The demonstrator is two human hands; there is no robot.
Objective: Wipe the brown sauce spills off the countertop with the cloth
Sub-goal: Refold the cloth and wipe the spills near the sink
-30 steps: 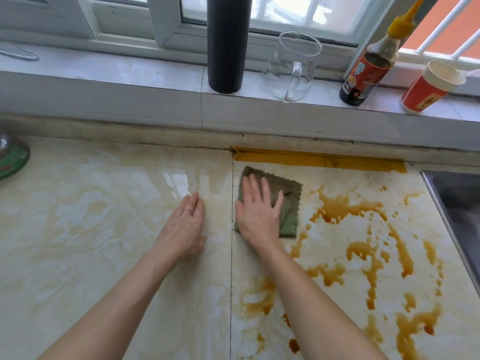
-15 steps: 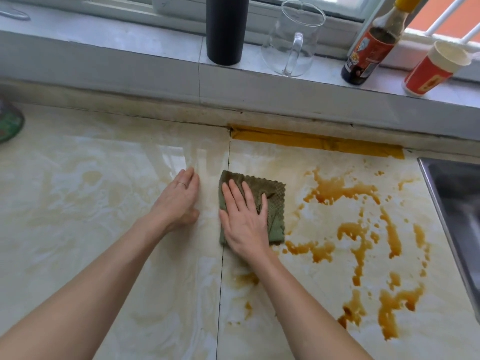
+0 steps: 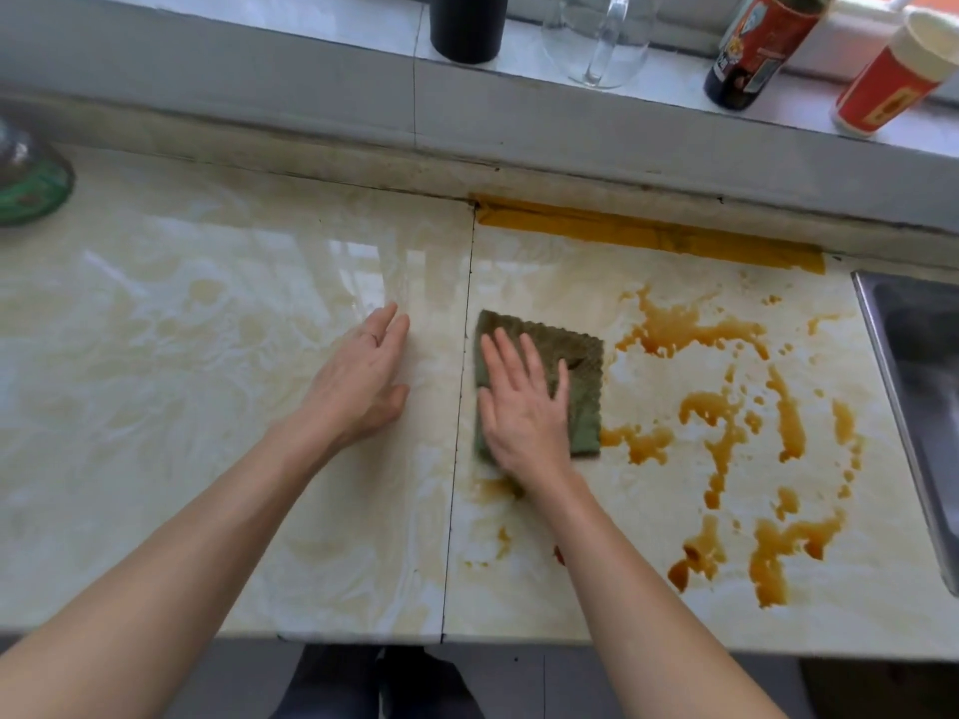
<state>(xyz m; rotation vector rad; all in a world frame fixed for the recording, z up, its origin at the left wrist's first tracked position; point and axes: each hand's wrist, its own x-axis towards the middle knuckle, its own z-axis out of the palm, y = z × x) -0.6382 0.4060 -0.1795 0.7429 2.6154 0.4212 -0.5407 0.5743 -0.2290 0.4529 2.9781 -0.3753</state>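
Note:
A green cloth (image 3: 584,365) lies flat on the cream marble countertop (image 3: 181,355), just right of the seam. My right hand (image 3: 524,407) presses down on it with straight, spread fingers. Brown sauce spills (image 3: 716,422) cover the counter to the right of the cloth, with smaller smears (image 3: 498,537) in front of it near my right forearm. My left hand (image 3: 360,378) rests flat on the counter left of the seam, fingers straight, holding nothing.
A steel sink (image 3: 918,386) edges the counter at the right. On the sill behind stand a black cylinder (image 3: 469,23), a glass jug (image 3: 597,38), a sauce bottle (image 3: 757,49) and a red cup (image 3: 892,70). A green lidded item (image 3: 31,184) sits far left. Yellow tape (image 3: 648,236) runs along the back.
My right hand has slid the cloth toward me and slightly left, leaving the strip near the seam cleaner. The view has tilted downward. My left hand stays planted.

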